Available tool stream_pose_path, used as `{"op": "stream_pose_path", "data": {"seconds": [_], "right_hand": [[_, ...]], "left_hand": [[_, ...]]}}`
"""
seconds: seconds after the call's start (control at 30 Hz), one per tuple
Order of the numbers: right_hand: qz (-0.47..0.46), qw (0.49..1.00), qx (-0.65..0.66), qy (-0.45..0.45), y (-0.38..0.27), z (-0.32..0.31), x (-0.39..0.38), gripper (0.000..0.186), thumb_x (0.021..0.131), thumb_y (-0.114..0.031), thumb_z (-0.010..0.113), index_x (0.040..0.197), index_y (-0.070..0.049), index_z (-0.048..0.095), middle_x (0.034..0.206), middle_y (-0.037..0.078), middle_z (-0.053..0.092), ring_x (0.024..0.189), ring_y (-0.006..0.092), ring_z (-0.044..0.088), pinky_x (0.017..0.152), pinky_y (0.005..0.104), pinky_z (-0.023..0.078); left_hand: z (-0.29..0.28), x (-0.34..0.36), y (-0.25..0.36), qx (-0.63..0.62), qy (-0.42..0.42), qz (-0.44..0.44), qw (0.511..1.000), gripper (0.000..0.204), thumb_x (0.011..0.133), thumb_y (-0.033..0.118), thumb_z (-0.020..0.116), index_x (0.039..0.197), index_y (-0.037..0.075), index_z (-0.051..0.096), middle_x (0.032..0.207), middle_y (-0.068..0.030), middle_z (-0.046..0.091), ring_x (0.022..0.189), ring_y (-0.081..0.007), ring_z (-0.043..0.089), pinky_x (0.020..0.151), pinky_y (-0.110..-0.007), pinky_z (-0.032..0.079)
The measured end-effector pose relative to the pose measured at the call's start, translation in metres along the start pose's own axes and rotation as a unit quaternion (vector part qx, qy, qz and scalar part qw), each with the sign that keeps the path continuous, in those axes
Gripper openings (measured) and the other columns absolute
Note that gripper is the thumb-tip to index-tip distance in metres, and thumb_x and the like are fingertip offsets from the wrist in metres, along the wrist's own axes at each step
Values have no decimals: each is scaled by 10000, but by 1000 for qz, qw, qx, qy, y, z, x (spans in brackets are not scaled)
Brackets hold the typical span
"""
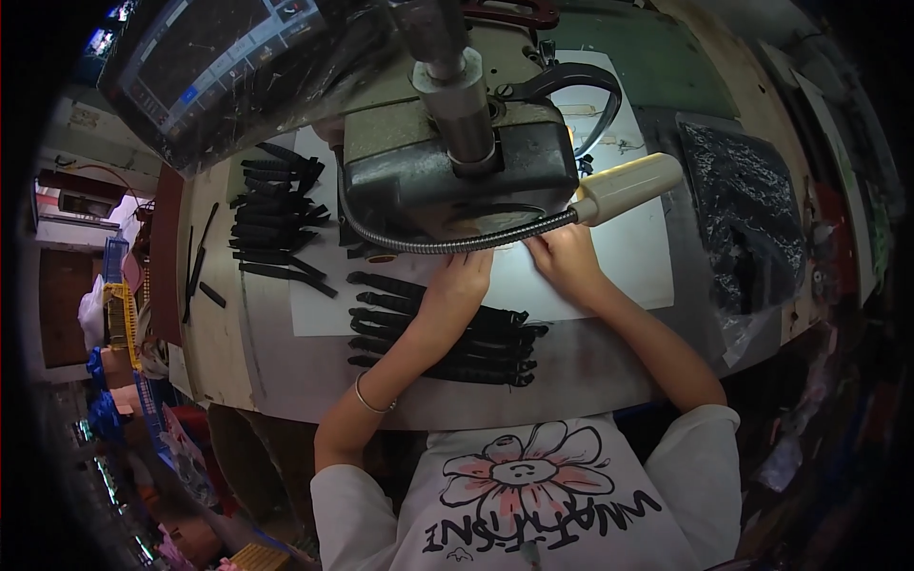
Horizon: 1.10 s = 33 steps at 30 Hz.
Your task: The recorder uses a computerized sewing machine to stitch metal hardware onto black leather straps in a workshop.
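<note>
Under the dark head of a sewing machine (457, 162), my two hands work close together on the pale work surface. My left hand (457, 288) reaches in from the left, its fingertips hidden beneath the machine head and a bendy metal lamp neck (447, 246). Opposite it, my right hand (568, 265) has its fingers curled together, partly covered by the lamp neck; whatever lies in them cannot be made out. Several padded black fabric strips (476, 366) lie side by side below my hands, and my left forearm crosses over them.
A pile of black fabric strips (276, 224) lies left of the machine, with thin black pieces (197, 262) beyond it. A control screen (228, 71) stands at the upper left. The pale lamp (633, 186) juts right, near a plastic bag of dark material (743, 214).
</note>
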State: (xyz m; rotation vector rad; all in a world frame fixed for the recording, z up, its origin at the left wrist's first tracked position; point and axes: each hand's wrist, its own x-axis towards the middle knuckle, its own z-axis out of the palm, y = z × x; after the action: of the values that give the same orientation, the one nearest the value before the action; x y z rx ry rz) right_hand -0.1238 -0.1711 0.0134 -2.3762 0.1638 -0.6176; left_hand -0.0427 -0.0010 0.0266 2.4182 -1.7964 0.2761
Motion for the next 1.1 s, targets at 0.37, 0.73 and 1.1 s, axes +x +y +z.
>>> {"op": "stream_pose_path", "data": {"seconds": [0.37,0.73,1.1], "right_hand": [[-10,1000,12,14,0,2,1,104,731,-86,655,774,-11,598,890,102,543,884,271,488,747,361,356],[-99,992,-20,-75,8,-12,12,188,786,-110,625,877,28,534,901,165,538,874,332,501,754,400,417],[-169,984,41,-47,-53,-24,-11,148,671,-68,693,727,-46,557,673,77,503,564,243,530,486,339,426]], "left_hand": [[-1,-4,-3,-57,35,-17,998,523,722,-42,507,1240,-5,444,1174,-166,484,1039,-299,522,838,-348,469],[-28,-43,-22,-282,31,-127,950,106,786,91,604,890,79,621,882,-60,554,859,-232,509,832,-343,380],[-22,-31,32,-900,-83,-329,275,430,956,360,370,1217,26,439,1122,-107,549,964,-178,580,854,-329,494]]}}
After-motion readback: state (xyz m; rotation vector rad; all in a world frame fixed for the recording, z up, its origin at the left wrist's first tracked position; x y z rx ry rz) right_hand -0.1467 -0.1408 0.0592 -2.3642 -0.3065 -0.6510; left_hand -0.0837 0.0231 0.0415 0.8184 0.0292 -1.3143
